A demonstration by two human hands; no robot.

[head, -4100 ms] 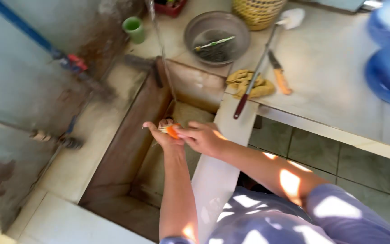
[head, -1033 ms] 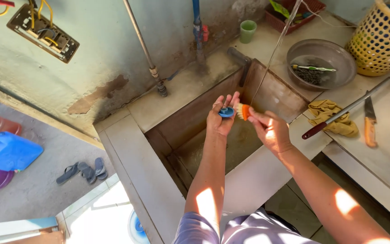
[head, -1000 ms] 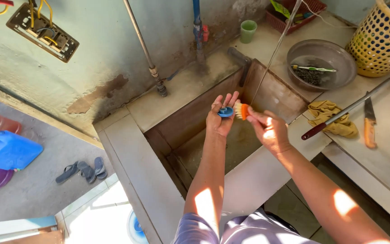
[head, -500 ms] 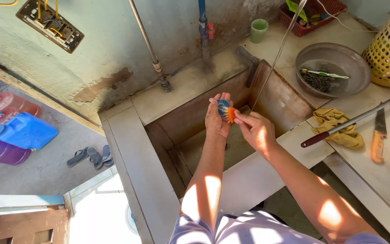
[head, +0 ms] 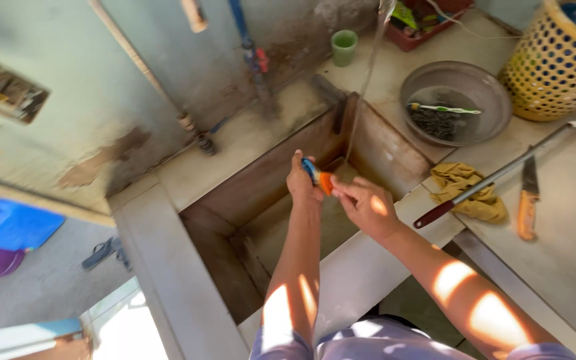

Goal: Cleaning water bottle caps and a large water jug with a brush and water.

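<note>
Over a deep rust-brown sink basin (head: 271, 167), my left hand (head: 301, 183) grips a small blue-handled brush with an orange end (head: 320, 179). My right hand (head: 367, 205) pinches the orange end of the same brush from the right. A thin stream of water (head: 368, 63) falls from above into the basin just beyond the hands. Both forearms reach up from the bottom of the view.
A grey metal bowl (head: 465, 83) holding a toothbrush sits on the counter to the right, beside a yellow perforated basket (head: 558, 63). A yellow cloth (head: 468, 190), a red-handled long tool (head: 495, 179) and a wooden-handled knife (head: 528, 200) lie nearby. A green cup (head: 344, 47) stands by the wall pipes.
My view has swung and tilted, putting the sink at centre. Both hands stay together on the brush above the basin, shifted slightly relative to the water stream.
</note>
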